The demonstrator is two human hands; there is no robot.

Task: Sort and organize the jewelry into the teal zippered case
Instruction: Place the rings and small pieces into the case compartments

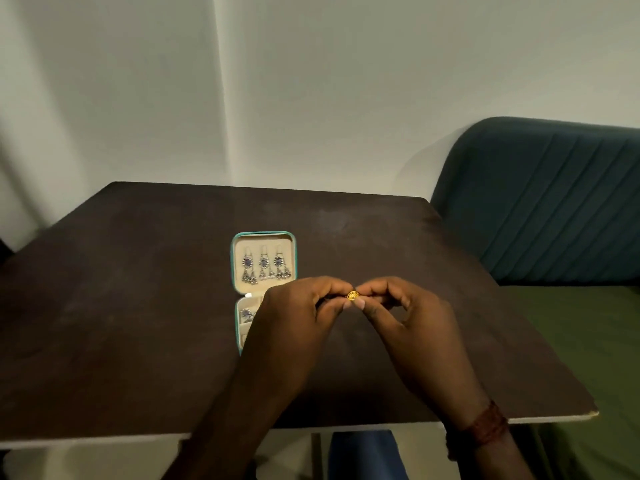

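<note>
Both hands up over the table (138, 306) middle: my left hand (294, 317) and right hand (408, 317) pinch one small gold piece (352, 295) between fingertips, held above the surface. Teal case (264, 261) lies open left of centre, three silver-blue earrings (264, 268) hung in its lid (tray half mostly hidden under my left hand). Dark green chair (547, 202) past the right edge.

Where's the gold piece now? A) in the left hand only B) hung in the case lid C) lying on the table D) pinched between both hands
D: the left hand and right hand both pinch the gold piece at their fingertips, outside the case.
</note>
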